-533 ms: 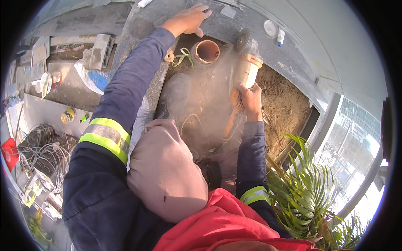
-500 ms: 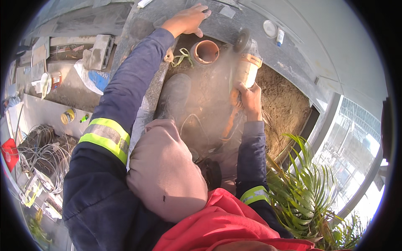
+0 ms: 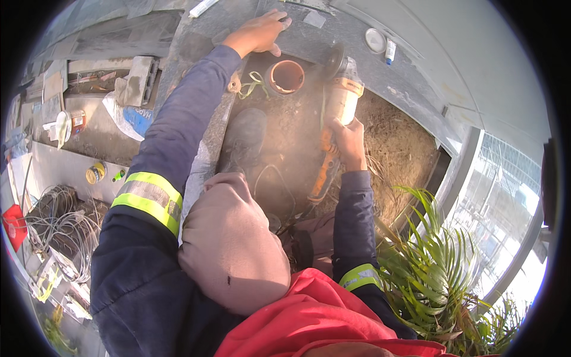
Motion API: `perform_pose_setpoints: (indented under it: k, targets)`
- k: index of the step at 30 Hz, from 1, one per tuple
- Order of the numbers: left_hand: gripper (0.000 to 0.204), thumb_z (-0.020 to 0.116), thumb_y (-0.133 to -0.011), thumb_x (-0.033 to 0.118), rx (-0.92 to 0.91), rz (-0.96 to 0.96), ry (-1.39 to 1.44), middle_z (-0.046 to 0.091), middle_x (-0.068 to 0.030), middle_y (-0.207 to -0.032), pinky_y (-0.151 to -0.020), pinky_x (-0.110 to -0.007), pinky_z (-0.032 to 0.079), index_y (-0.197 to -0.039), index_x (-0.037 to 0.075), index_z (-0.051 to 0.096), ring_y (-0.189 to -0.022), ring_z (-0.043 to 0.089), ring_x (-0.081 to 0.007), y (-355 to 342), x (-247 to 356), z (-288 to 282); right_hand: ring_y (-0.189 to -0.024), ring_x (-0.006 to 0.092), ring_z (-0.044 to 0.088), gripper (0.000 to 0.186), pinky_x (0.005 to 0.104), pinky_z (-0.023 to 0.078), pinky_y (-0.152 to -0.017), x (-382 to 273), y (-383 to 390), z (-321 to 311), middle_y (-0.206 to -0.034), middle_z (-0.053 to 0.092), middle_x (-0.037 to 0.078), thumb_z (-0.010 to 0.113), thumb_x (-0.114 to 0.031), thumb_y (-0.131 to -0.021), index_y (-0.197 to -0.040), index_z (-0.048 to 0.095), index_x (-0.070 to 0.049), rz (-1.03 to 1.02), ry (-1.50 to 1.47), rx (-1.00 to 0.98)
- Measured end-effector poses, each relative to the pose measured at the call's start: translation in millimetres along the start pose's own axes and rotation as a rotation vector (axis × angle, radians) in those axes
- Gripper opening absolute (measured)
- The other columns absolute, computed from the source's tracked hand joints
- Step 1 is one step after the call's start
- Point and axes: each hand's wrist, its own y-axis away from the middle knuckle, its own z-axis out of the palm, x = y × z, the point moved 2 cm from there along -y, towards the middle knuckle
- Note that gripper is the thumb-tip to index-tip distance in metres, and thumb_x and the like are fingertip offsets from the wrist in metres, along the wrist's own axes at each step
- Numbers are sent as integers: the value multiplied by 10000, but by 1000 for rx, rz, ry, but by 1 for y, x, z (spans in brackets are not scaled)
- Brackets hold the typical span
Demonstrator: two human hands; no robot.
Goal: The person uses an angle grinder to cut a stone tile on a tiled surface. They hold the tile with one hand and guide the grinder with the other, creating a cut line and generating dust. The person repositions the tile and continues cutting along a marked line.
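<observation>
My right hand (image 3: pixel 350 143) grips an orange and white angle grinder (image 3: pixel 336 113), its disc (image 3: pixel 333 59) against the grey concrete ledge beside a round terracotta pipe opening (image 3: pixel 286 76). Dust hangs over the soil around it. My left hand (image 3: pixel 259 33) lies flat, fingers spread, on the top of the grey ledge (image 3: pixel 309 41), just left of the pipe. A dark boot (image 3: pixel 245 140) stands in the planter soil below the pipe. Both sleeves are dark blue with yellow reflective bands.
A green palm plant (image 3: pixel 422 268) fills the lower right. A small round tin (image 3: pixel 375 40) and a white tube (image 3: pixel 389 50) lie on the ledge. At left are coiled wires (image 3: pixel 56 223), a yellow tape roll (image 3: pixel 95 172), a trowel-like float (image 3: pixel 137 80) and bags.
The right hand and grinder have shifted slightly; the dust cloud over the soil has thinned a little. The left hand stays on the ledge.
</observation>
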Motion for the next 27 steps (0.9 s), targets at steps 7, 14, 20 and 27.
perform_pose_setpoints:
  k: [7, 14, 20, 27]
  targets:
    - [979, 911, -766, 240, 61, 11, -56, 341, -118, -1697, -1249, -465, 386, -1600, 81, 424, -1583, 284, -317, -1, -2, 7, -771, 152, 690, 325, 319, 560, -707, -8, 4, 4, -923, 743, 93, 750, -161, -846, -1054, 714, 86, 7, -18, 12]
    - [991, 914, -764, 262, 68, 9, -90, 336, -110, -1701, -1249, -466, 384, -1604, 89, 418, -1585, 283, -311, -2, -6, 10, -759, 148, 686, 333, 321, 557, -707, -9, 5, 7, -894, 748, 100, 755, -182, -837, -1028, 726, 89, -19, 19, 24]
    - [1018, 911, -768, 292, 49, 25, -83, 313, -116, -1712, -1257, -468, 369, -1620, 90, 391, -1595, 257, -317, -5, -9, 14, -787, 176, 714, 344, 332, 579, -710, -7, 7, 6, -942, 744, 119, 733, -162, -850, -1070, 697, 101, -45, 39, 7]
    - [1029, 899, -771, 273, -33, 4, -75, 272, -112, -1731, -1283, -472, 321, -1639, 118, 369, -1604, 220, -342, 3, 0, -7, -818, 174, 694, 387, 336, 562, -754, -16, 32, -6, -949, 742, 105, 772, -204, -820, -1076, 696, 76, -140, -138, 56]
